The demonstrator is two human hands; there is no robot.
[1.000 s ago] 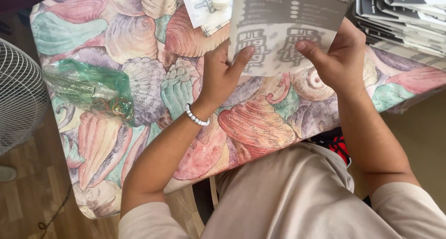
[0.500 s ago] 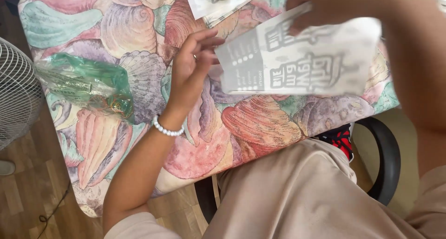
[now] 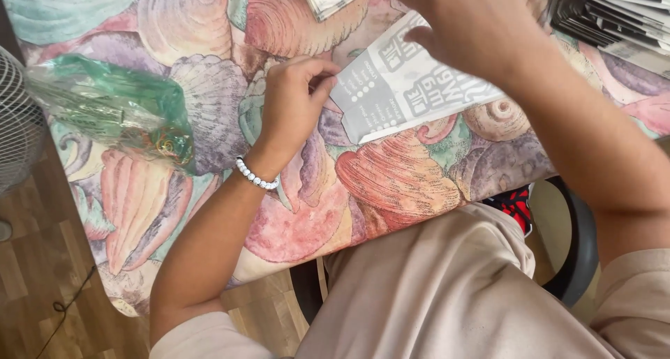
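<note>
My left hand [image 3: 289, 104] pinches the leaflet's [image 3: 412, 87] corner, right hand [image 3: 474, 24] presses flat on top – it's lying on the table [image 3: 391, 184]. Best to line up edges first – then crease firmly.

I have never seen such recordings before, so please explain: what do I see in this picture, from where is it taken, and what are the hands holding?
A camera worn on the person's head takes the picture, looking down at their own two bare hands. There is no machine. The left hand, with a white bead bracelet on the wrist, pinches the left edge of a grey and white printed leaflet. The right hand presses on the leaflet from above. It lies on a table with a seashell-patterned cloth. To the left lies a crumpled green plastic bag. A stack of similar printed papers sits at the top right.
</note>
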